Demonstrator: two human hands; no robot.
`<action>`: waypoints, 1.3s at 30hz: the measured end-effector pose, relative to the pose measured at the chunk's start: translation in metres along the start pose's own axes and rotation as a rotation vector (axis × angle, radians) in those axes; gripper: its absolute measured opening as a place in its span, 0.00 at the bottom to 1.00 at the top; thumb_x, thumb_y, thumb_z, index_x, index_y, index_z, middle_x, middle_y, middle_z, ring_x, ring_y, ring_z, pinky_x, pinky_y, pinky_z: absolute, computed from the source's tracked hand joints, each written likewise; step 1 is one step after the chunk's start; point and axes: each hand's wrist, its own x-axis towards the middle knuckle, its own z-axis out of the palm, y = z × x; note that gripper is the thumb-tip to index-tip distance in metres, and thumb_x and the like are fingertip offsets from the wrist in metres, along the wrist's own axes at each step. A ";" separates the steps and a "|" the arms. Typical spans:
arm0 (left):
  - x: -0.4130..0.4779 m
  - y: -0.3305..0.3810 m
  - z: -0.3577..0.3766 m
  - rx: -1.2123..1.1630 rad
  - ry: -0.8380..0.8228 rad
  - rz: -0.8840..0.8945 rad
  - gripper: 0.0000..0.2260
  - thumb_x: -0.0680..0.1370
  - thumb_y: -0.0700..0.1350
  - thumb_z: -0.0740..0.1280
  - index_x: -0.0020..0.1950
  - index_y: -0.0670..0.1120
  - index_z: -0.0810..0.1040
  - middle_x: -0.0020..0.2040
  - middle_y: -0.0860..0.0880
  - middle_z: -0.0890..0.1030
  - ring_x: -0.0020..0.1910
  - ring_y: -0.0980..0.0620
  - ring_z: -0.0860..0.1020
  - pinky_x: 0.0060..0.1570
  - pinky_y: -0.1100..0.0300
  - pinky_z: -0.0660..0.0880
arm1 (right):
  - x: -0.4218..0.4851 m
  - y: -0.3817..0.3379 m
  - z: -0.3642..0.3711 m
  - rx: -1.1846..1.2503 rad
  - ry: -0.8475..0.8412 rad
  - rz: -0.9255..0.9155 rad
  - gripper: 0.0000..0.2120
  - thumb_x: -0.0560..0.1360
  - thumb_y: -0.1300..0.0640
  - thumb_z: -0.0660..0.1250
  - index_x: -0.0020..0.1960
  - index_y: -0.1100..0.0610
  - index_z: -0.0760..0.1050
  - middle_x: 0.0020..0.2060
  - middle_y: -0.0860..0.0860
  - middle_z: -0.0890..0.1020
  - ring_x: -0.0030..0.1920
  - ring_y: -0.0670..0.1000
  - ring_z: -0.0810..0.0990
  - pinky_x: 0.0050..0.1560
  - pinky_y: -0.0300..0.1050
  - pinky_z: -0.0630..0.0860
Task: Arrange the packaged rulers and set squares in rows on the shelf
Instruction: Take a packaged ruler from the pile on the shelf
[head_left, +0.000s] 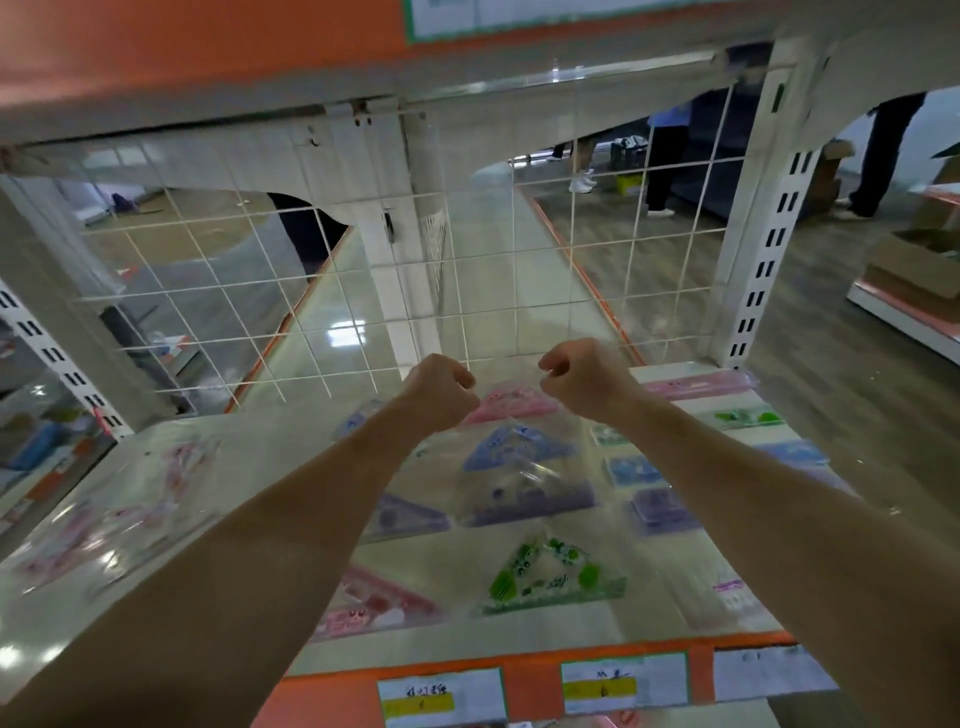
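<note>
Both arms reach forward over the shelf (280, 447). The left hand (441, 387) and right hand (582, 376) are raised side by side, a little apart, fingers curled tight. Each pinches an upper corner of a clear plastic pack (519, 467), which hangs slack below the grip and is creased at mid-height.

Seen through or inside the film, straight below the grip and running toward the person:
- pink set square (506, 404), nearest the hands
- blue set square (519, 447)
- purple set square (535, 501)
- green set square (550, 577), farthest down

Blur and glare leave it unclear whether these sit in the held pack or lie on the shelf beneath it.

Right of the grip, flat on the shelf: a pink ruler pack (696, 387) level with the right wrist, then a green ruler pack (743, 417) and a blue ruler pack (789, 452) stepping toward the person.

Below and left of the left hand, partly under that forearm: a purple packet (410, 517) and a pink packet (374, 605).

Well to the left of the grip lies a loose heap of clear packets (114, 509) with pink contents, blurred.

Just beyond the knuckles stands the wire grid (234, 291) at the shelf's back. Price labels (441, 696) sit on the orange front edge, nearest the person.
</note>
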 end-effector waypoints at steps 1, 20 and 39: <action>0.002 -0.002 0.002 0.020 -0.002 -0.009 0.10 0.71 0.36 0.70 0.53 0.39 0.82 0.51 0.43 0.82 0.49 0.46 0.81 0.53 0.54 0.78 | 0.003 0.003 0.004 -0.019 -0.011 0.006 0.14 0.74 0.61 0.65 0.59 0.59 0.79 0.56 0.54 0.80 0.55 0.52 0.78 0.56 0.42 0.73; -0.012 0.048 0.012 -0.932 -0.357 -0.167 0.11 0.80 0.40 0.62 0.58 0.36 0.77 0.54 0.40 0.82 0.51 0.44 0.81 0.51 0.52 0.79 | -0.021 -0.007 -0.003 -0.003 0.354 -0.377 0.03 0.73 0.61 0.67 0.46 0.58 0.78 0.41 0.47 0.75 0.40 0.49 0.76 0.41 0.41 0.70; 0.002 0.000 -0.015 -0.489 -0.347 -0.149 0.07 0.79 0.36 0.61 0.54 0.41 0.77 0.37 0.45 0.78 0.31 0.52 0.75 0.35 0.59 0.76 | 0.007 -0.001 -0.006 -0.048 0.047 -0.330 0.18 0.75 0.58 0.66 0.65 0.55 0.76 0.49 0.49 0.82 0.47 0.46 0.77 0.47 0.37 0.67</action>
